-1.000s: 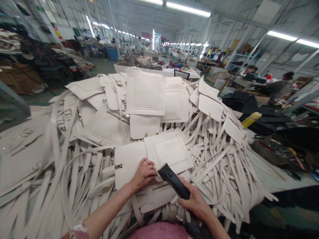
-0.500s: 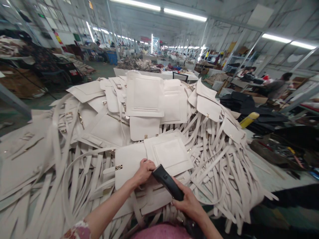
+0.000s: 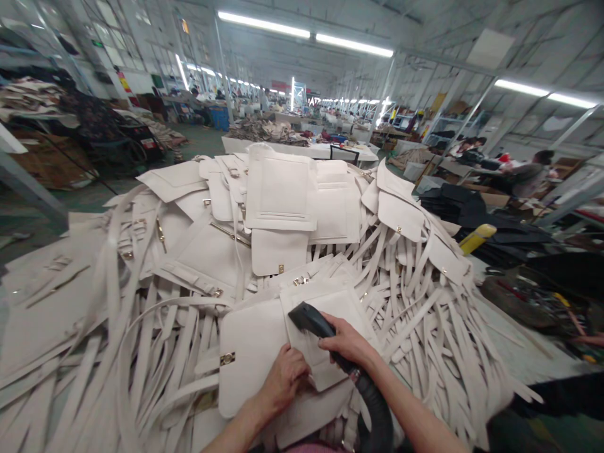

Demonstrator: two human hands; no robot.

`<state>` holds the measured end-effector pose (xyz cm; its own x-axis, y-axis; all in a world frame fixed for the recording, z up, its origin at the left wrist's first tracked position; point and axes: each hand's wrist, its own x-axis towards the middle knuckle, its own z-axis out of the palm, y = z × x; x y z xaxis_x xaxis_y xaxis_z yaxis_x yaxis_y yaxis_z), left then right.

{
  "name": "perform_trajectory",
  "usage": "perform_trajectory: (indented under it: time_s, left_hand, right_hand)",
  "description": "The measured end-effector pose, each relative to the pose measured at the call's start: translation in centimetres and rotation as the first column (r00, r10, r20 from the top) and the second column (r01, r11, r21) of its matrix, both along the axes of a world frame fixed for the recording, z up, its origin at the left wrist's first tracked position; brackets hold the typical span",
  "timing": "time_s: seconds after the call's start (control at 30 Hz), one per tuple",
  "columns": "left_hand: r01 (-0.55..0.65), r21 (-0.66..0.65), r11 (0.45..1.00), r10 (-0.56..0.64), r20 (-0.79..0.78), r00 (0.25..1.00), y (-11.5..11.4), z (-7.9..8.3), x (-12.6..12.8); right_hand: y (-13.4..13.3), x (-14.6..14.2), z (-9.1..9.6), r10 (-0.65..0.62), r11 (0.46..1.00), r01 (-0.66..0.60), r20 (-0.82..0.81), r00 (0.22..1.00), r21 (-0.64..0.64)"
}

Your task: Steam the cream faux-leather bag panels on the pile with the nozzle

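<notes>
Pale cream, leather-like bag piece (image 3: 352,305), lying flat and tilted slightly on the near middle of a heap of similar pale cream, leather-like bag pieces (image 3: 283,192). Its outline is nearly square, its surface smooth and matt, and a raised inner rectangle runs parallel to its edges. Directly to its left lies a broad cream flap (image 3: 250,343) with rounded outer corners; a small gold-coloured metal clasp (image 3: 227,358) is set at the flap's left edge. Whether flap and square piece are joined cannot be told.

The right hand (image 3: 348,343) has its fingers wrapped around a black, smooth-cased, handheld tool (image 3: 311,319) with a wide, flattened nozzle. The nozzle points toward the upper left over the square piece; contact with the surface cannot be confirmed. A black ribbed hose (image 3: 377,409) leads from the tool's lower end toward the wearer.

The left hand (image 3: 289,371) is at the square piece's near left edge, its fingers curled and close together; whether they pinch that edge cannot be told. Long, narrow cream straps (image 3: 434,358) spread in dense tangles to both sides, and more gold-coloured metal fittings (image 3: 301,281) lie beyond the piece.
</notes>
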<state>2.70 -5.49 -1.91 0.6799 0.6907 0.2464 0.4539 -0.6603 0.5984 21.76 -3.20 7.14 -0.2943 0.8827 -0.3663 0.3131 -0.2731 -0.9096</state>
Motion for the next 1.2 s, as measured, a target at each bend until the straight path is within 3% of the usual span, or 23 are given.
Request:
perform_trajectory:
  time_s: [0.17,0.3,0.43,0.57,0.63,0.7,0.77,0.83,0.97,1.2]
  left_hand:
    - [0.021,0.008,1.000,-0.021,0.030,0.999,0.4,0.1,-0.2]
    - [0.012,0.009,1.000,-0.012,0.004,1.000,0.4,0.3,-0.1]
    - [-0.019,0.002,1.000,0.019,-0.052,0.998,-0.3,1.4,-0.1]
    - [-0.064,-0.039,0.997,0.057,-0.158,0.986,-0.6,3.4,-0.5]
    - [-0.151,-0.025,0.988,0.145,-0.171,0.975,0.6,4.1,-0.7]
    - [-0.324,0.071,0.943,0.331,-0.156,0.931,2.7,4.2,-0.7]
    - [-0.490,0.188,0.852,0.520,-0.180,0.835,5.4,3.9,-0.4]
    - [-0.570,0.256,0.780,0.624,-0.261,0.737,7.9,3.2,-0.1]
    - [-0.599,0.265,0.756,0.653,-0.369,0.661,10.2,2.5,0.1]
    - [-0.662,0.212,0.719,0.680,-0.409,0.608,9.8,3.6,-1.2]
  right_hand:
    - [5.3,-2.3,-0.2,0.019,0.999,-0.017,0.038,0.999,-0.050]
    - [7.8,-4.5,-0.3,-0.064,0.997,0.061,0.073,0.995,0.043]
    - [6.2,-3.6,0.0,-0.240,0.954,0.225,0.055,0.969,0.200]
    - [2.4,2.2,-0.4,-0.375,0.912,0.364,0.023,0.927,0.188]
    - [0.8,5.4,-1.1,-0.447,0.885,0.438,0.025,0.894,0.157]
    - [-0.4,7.7,-2.0,-0.503,0.858,0.497,0.022,0.864,0.128]
    - [-0.9,9.0,-2.9,-0.530,0.844,0.527,0.006,0.848,0.101]
    - [-0.7,9.2,-3.6,-0.529,0.845,0.528,-0.020,0.849,0.082]
    - [1.5,8.7,-4.7,-0.501,0.863,0.503,-0.050,0.864,0.054]
    - [6.2,7.7,-5.5,-0.516,0.851,0.518,-0.045,0.855,0.088]
